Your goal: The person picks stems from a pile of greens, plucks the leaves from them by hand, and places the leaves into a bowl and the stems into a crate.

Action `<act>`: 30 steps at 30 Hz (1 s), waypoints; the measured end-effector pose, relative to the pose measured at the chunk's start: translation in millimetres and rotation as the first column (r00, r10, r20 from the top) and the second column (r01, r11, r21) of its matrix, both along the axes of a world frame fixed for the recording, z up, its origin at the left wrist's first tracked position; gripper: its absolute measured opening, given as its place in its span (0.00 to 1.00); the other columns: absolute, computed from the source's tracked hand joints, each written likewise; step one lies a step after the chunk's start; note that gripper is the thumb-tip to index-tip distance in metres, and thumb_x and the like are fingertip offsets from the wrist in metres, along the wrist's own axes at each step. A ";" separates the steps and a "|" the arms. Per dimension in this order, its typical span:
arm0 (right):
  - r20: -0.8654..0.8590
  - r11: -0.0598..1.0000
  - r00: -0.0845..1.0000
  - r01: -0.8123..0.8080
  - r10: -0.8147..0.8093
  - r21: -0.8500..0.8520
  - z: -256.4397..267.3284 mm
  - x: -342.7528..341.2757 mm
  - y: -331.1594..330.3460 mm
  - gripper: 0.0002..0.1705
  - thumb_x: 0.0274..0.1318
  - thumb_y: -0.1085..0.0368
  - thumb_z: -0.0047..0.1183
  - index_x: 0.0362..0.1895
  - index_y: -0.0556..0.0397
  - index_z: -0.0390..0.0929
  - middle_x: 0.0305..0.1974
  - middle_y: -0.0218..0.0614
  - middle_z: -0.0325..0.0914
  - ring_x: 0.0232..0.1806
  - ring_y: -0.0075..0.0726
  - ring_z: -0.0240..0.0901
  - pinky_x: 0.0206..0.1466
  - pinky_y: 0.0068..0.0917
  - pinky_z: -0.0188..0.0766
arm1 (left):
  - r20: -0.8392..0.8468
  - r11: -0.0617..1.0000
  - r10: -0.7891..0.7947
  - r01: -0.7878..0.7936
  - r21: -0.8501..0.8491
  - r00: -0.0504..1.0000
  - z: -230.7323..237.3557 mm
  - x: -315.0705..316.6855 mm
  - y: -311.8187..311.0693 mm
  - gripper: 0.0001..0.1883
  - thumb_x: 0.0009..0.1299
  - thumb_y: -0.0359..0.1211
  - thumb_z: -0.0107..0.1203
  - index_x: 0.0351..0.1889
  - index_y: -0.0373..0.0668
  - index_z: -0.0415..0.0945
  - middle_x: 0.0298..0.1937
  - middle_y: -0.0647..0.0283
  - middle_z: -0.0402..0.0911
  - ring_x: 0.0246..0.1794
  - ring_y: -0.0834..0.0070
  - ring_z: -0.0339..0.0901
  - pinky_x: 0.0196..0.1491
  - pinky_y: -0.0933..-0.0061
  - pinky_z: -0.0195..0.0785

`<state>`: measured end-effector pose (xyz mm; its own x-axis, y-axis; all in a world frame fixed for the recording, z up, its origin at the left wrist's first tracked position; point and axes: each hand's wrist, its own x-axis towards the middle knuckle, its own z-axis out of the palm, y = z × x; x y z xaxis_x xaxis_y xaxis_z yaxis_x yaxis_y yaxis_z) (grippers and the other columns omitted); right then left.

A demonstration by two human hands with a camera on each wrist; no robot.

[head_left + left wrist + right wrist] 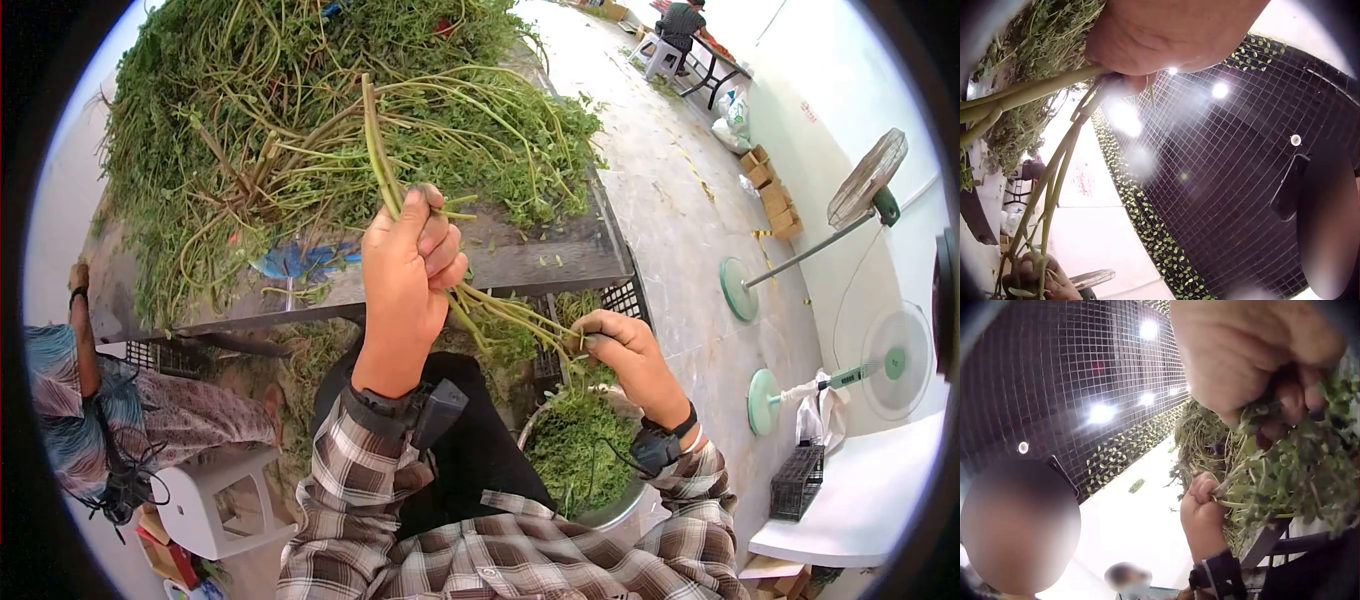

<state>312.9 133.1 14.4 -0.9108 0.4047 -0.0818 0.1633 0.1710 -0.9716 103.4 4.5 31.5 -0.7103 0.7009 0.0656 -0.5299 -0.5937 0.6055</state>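
My left hand (410, 290) grips a bunch of green leafy stems (377, 150), their thick ends pointing up past the thumb. Below that fist the thinner branches slant down to the right. There my right hand (628, 362) pinches them between thumb and fingers. In the right wrist view, leafy sprigs (1291, 462) hang around the right hand, whose fingertips are partly hidden by leaves. A metal basin (612, 517) full of small green leafy tips stands below the right hand. Ahead, a big heap of cut greens (300, 60) covers much of the dark table (540, 275).
Another person (100, 400) stands at left by a white stool (225, 505). Two fans, one standing (745, 285) and one lower (765, 400), line the right wall near cardboard boxes (775, 195). A black crate (625, 300) is under the table. Someone sits far back (680, 25).
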 end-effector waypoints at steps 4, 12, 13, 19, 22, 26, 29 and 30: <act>-0.007 0.990 0.998 0.065 -0.065 0.122 -2.2 -1.8 0.3 0.11 0.47 0.74 0.41 0.35 0.62 0.75 0.28 0.27 0.72 0.29 0.18 0.64 0.34 0.19 0.63 | -0.005 1.000 -0.019 0.019 -0.013 1.000 -1.0 2.7 1.5 0.09 0.74 0.36 0.41 0.38 0.41 0.68 0.17 0.77 0.53 0.13 0.90 0.46 0.15 0.85 0.39; 0.075 0.975 0.978 0.184 -0.194 0.127 -16.2 16.4 2.6 0.10 0.44 0.75 0.40 0.31 0.62 0.74 0.25 0.26 0.70 0.27 0.18 0.61 0.31 0.18 0.59 | 0.048 0.995 -0.098 0.099 -0.024 0.994 -2.0 19.6 10.8 0.10 0.73 0.37 0.43 0.37 0.41 0.67 0.17 0.77 0.53 0.13 0.90 0.47 0.15 0.85 0.39; -0.052 0.970 0.975 0.219 -0.215 0.102 -31.7 25.0 13.3 0.09 0.44 0.75 0.39 0.28 0.62 0.73 0.24 0.26 0.69 0.27 0.18 0.60 0.31 0.18 0.58 | 0.049 0.994 -0.103 0.104 -0.024 0.993 -0.8 15.5 8.7 0.10 0.73 0.37 0.43 0.37 0.41 0.67 0.17 0.77 0.53 0.13 0.90 0.47 0.15 0.85 0.39; -0.025 0.820 0.820 0.572 -0.572 0.012 -60.8 90.9 32.3 0.11 0.49 0.74 0.36 0.24 0.57 0.73 0.20 0.25 0.62 0.18 0.20 0.54 0.21 0.19 0.52 | 0.042 0.989 0.086 -0.090 0.121 0.995 -0.3 -19.3 -11.3 0.08 0.74 0.34 0.41 0.36 0.40 0.66 0.18 0.75 0.55 0.14 0.88 0.48 0.15 0.84 0.40; 0.016 0.738 0.803 0.539 -0.595 0.406 -91.4 151.5 39.8 0.11 0.53 0.70 0.39 0.33 0.58 0.76 0.21 0.30 0.68 0.20 0.23 0.63 0.22 0.21 0.59 | 0.064 0.980 0.147 -0.154 0.125 0.987 -0.5 -23.1 -12.0 0.08 0.74 0.34 0.40 0.37 0.40 0.66 0.18 0.75 0.55 0.15 0.88 0.49 0.15 0.84 0.41; 0.556 0.703 0.623 -0.014 -0.550 0.711 -129.4 223.1 31.0 0.15 0.53 0.66 0.47 0.45 0.56 0.75 0.35 0.47 0.77 0.31 0.44 0.74 0.37 0.34 0.70 | 0.125 0.968 0.133 -0.156 0.199 0.983 -1.6 -29.8 -14.0 0.08 0.74 0.33 0.40 0.39 0.38 0.67 0.18 0.74 0.55 0.14 0.88 0.47 0.15 0.84 0.39; 0.454 0.663 0.700 0.038 -0.552 0.748 -126.3 220.1 30.8 0.17 0.52 0.66 0.48 0.48 0.53 0.74 0.41 0.50 0.75 0.38 0.50 0.72 0.42 0.36 0.69 | 0.137 0.969 0.129 -0.154 0.193 0.982 -3.9 -30.2 -13.6 0.08 0.74 0.33 0.40 0.40 0.38 0.66 0.19 0.74 0.54 0.14 0.87 0.47 0.15 0.83 0.40; 0.424 0.684 0.698 0.129 -0.577 0.718 -119.0 208.5 28.9 0.17 0.52 0.65 0.48 0.48 0.51 0.73 0.44 0.49 0.74 0.41 0.50 0.72 0.42 0.37 0.68 | 0.152 0.970 0.119 -0.147 0.192 0.981 -3.6 -28.9 -12.2 0.08 0.74 0.33 0.40 0.40 0.38 0.66 0.19 0.73 0.54 0.14 0.87 0.48 0.15 0.83 0.40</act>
<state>521.4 162.0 -104.6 -0.5256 0.8390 -0.1409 0.8207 0.4566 -0.3434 74.5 -7.7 27.9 -0.8084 0.5817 0.0900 -0.5079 -0.7667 0.3926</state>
